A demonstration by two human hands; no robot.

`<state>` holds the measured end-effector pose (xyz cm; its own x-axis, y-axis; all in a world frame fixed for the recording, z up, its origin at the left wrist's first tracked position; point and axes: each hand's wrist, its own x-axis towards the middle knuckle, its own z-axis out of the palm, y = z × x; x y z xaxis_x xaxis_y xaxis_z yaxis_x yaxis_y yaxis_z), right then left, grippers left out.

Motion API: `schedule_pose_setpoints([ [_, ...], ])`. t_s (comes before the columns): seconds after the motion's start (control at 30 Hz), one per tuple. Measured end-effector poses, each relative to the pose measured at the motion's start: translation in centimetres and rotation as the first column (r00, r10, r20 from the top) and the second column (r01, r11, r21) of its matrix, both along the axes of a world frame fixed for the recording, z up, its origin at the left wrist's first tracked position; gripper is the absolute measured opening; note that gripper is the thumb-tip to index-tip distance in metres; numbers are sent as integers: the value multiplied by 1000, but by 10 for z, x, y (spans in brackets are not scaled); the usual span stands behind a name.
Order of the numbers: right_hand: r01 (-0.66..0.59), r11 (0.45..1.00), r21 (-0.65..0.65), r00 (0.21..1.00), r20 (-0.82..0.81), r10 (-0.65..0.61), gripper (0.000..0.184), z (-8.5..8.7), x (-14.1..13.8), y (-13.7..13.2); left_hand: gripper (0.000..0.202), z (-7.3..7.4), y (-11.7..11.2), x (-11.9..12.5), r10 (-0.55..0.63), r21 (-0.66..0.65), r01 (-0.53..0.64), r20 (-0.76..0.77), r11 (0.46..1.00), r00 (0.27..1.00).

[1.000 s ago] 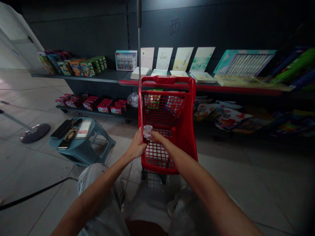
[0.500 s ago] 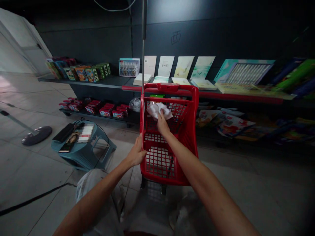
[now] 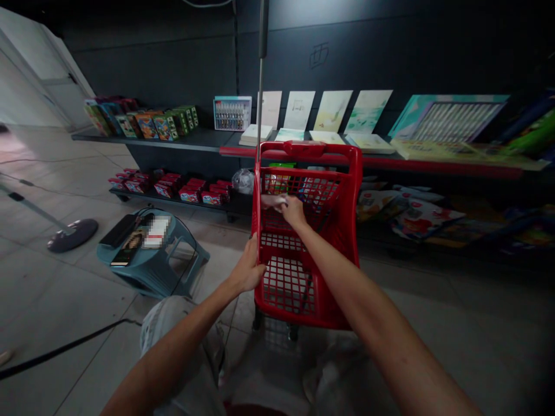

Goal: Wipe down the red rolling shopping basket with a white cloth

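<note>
the left hand [image 3: 249,271] grips the near left edge of a red plastic shopping cart [image 3: 356,173], its thumb hooked over to the inner side and its fingers along the outside (their tips are partly hidden, so how tightly they press cannot be told). the right hand [image 3: 295,212] is inside the cart basket, fingers closed on a crumpled white cloth [image 3: 272,201], perhaps a paper wipe, which sticks out leftward from the fist toward the left side of the basket, in front of the gridded far wall; whether it touches the plastic cannot be told. the cart stands upright on the tiled floor [image 3: 416,329], straight ahead of the person, its top bar [image 3: 304,148] just before the red-edged upper shelf [image 3: 203,137]. on that shelf pale notebooks [image 3: 335,112] stand propped behind flat ones, with a boxed pen set [image 3: 232,114] to their left and small colourful cartons [image 3: 147,124] farther left. below are red snack boxes [image 3: 169,185], a clear plastic bundle [image 3: 243,181] and, to the right, snack bags [image 3: 422,216]. left of the cart, a blue-grey plastic stool [image 3: 150,279] bears a smartphone [image 3: 129,249] and a black case [image 3: 118,230].
</note>
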<state>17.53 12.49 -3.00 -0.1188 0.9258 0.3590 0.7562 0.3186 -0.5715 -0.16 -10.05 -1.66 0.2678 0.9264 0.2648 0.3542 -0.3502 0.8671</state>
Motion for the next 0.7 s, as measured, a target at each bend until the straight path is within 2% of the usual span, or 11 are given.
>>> schedule_pose_setpoints([
  [0.1, 120, 957, 263, 990, -98, -97, 48, 35, -3, 20, 97, 0, 0, -1, 9, -5, -9, -6, 1000, 1000],
  [0.17, 117, 936, 333, 992, -85, -94, 51, 45, -5, 22, 97, 1, 1, 0, 5, -7, -5, -1, 1000, 1000],
  [0.27, 16, 951, 308, 998, 47, -32, 51, 35, -7, 12, 96, 4, 1, 1, 0, -1, 0, 9, 1000, 1000],
  [0.4, -78, 985, 152, 981, 189, 48, 53, 7, -9, 2, 98, 5, 1, 2, 7, -12, -7, 20, 1000, 1000],
  [0.47, -114, 980, 163, 977, 197, 81, 52, 8, -10, 3, 98, 4, 1, 2, 7, -22, -6, 22, 1000, 1000],
  [0.57, -163, 940, 300, 980, 162, 118, 48, 33, -13, 13, 96, 3, 1, 2, 21, -24, -20, 25, 1000, 999],
  [0.63, -142, 907, 397, 988, 111, 106, 46, 57, -15, 23, 92, 3, 0, 2, 18, -10, -18, 23, 1000, 1000],
  [0.7, -101, 892, 441, 995, 68, 80, 46, 78, -17, 32, 90, 4, 0, 2, 11, 5, -11, 19, 1000, 1000],
])
